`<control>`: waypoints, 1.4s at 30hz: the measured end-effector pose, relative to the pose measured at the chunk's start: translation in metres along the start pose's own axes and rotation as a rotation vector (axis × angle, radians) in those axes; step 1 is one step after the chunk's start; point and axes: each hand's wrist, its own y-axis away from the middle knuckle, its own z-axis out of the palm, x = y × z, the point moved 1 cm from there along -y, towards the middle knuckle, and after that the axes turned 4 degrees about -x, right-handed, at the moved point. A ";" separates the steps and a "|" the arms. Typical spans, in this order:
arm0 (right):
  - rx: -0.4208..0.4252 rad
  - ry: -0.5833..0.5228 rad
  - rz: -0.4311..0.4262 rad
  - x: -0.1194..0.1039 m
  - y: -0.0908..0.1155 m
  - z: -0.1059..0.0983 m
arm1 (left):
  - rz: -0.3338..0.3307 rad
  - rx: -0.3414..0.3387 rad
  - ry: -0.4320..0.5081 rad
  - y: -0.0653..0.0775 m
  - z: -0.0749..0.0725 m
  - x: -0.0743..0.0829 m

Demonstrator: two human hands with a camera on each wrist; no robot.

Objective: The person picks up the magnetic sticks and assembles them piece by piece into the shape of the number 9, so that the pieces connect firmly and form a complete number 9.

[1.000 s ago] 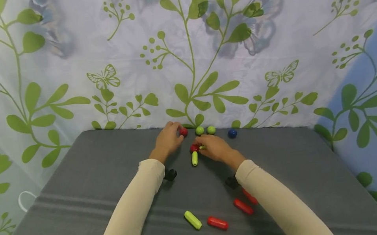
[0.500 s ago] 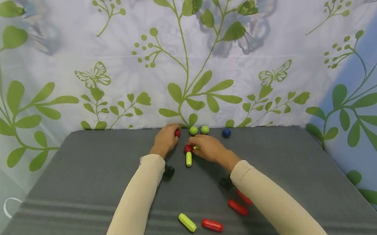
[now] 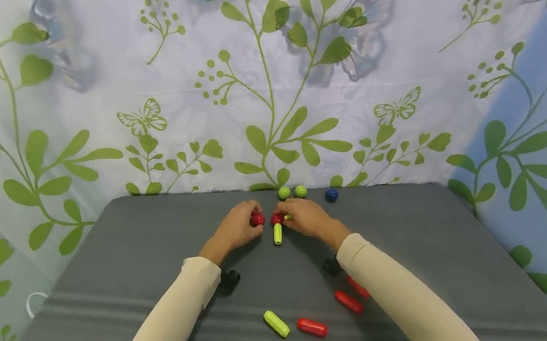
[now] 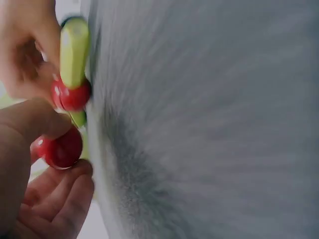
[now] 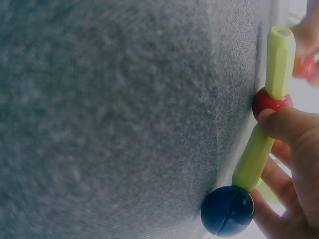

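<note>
In the head view my left hand pinches a red ball between thumb and fingers, low over the grey table. Just to its right, my right hand grips a joined piece. The right wrist view shows its parts in a row: a yellow-green rod with a hollow end, a red ball, a second yellow-green rod, then a dark blue ball. My right thumb presses at the middle red ball, and the fingers lie behind the second rod. A small gap separates the left hand's ball from this piece.
Two green balls and a blue ball sit along the table's back edge, by a leaf-patterned curtain. Nearer on the grey table lie a yellow-green rod and red rods, one partly behind the right sleeve.
My left hand has taken hold of the red ball at the back edge and brought it nearer, beside the joined piece. The right hand keeps its grip, almost unmoved.
</note>
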 end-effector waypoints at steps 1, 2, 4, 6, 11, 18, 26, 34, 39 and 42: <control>-0.005 0.002 -0.001 0.000 0.000 0.000 | 0.016 -0.015 0.010 0.007 0.000 0.004; -0.007 0.005 -0.001 0.000 0.000 0.000 | 0.032 -0.028 0.016 0.014 0.001 0.008; -0.007 0.006 -0.005 0.000 0.000 -0.001 | 0.063 -0.051 0.033 0.025 0.002 0.016; 0.000 0.009 -0.007 0.000 0.000 -0.001 | 0.085 -0.076 0.041 0.034 0.004 0.024; 0.005 -0.004 0.004 0.000 0.001 -0.001 | 0.113 -0.116 0.018 0.041 0.009 0.040; 0.005 -0.024 0.004 -0.001 0.002 0.001 | 0.129 -0.114 0.008 0.038 0.022 0.044; 0.021 -0.019 0.002 0.001 0.000 -0.002 | 0.075 -0.109 0.019 0.033 0.021 0.051; -0.006 -0.003 0.008 0.002 0.004 -0.003 | 0.068 -0.119 0.026 0.034 0.022 0.054; -0.003 0.054 -0.028 0.001 0.020 -0.011 | 0.080 -0.121 0.027 0.036 0.019 0.054; 0.040 0.084 -0.052 -0.002 0.036 -0.022 | 0.051 -0.126 0.037 0.038 0.014 0.054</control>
